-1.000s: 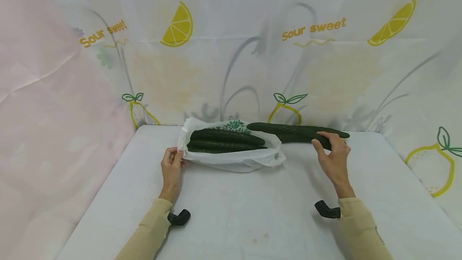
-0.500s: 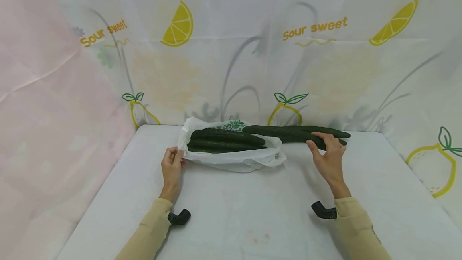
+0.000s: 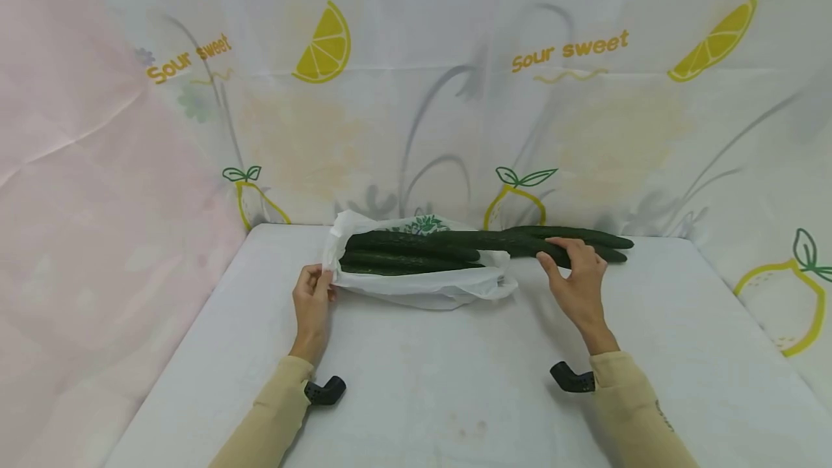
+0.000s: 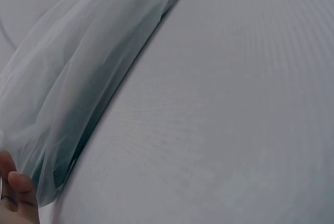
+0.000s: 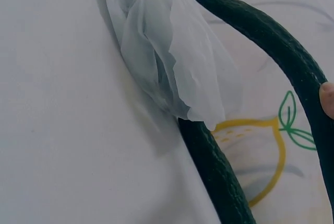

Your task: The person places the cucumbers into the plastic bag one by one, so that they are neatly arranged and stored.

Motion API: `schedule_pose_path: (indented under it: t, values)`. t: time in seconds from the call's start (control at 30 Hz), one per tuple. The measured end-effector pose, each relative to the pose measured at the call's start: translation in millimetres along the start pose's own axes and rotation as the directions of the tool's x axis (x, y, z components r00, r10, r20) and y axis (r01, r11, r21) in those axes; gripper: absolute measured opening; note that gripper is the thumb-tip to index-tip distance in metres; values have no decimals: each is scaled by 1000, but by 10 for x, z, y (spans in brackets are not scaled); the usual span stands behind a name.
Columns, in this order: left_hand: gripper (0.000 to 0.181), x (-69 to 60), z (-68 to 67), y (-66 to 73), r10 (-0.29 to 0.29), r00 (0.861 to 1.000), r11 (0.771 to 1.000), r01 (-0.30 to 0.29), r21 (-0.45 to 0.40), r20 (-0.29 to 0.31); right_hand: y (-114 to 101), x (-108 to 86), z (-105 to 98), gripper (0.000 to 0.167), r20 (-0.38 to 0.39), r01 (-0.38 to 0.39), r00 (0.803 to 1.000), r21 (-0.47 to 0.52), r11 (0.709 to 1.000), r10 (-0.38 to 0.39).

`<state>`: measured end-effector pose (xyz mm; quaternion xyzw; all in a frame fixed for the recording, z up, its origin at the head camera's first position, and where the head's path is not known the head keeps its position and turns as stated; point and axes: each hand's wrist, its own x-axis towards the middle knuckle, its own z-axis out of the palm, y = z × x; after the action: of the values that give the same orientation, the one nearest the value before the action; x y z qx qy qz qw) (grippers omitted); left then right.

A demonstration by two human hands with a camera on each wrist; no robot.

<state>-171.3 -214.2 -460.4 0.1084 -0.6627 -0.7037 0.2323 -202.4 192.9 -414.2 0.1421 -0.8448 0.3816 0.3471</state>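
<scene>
Bag (image 3: 429,290): thin plastic film, crinkled, faint sheen. Cucumber (image 5: 282,51) at bag's right: bumpy skin, low gloss. Backdrop (image 3: 416,121) behind bag: creased cloth, matt. Tabletop (image 3: 416,374) under bag: smooth, matt.

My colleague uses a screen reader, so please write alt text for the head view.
A person's right hand holds a cucumber, its tip over an open white plastic bag of cucumbers, while the left hand pinches the bag's edge. More cucumbers lie on the right of the white table, before a lemon-print backdrop.
</scene>
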Motion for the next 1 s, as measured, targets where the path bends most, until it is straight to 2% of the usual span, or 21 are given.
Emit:
schedule_pose_path:
  t: [0.23,0.63,1.0]
  values:
    - [9,-4,4,5,-3,1000,1000,3,1,3,-49,-18,70,30,15,-17,1000,20,1000,17]
    - [22,-13,-1,42,-4,1000,1000,4,4,15,-121,-33,206,31,52,-23,998,33,999,21]
    - [16,-6,3,34,-18,1000,1000,18,4,9,-173,-38,322,31,54,-19,998,37,999,17]
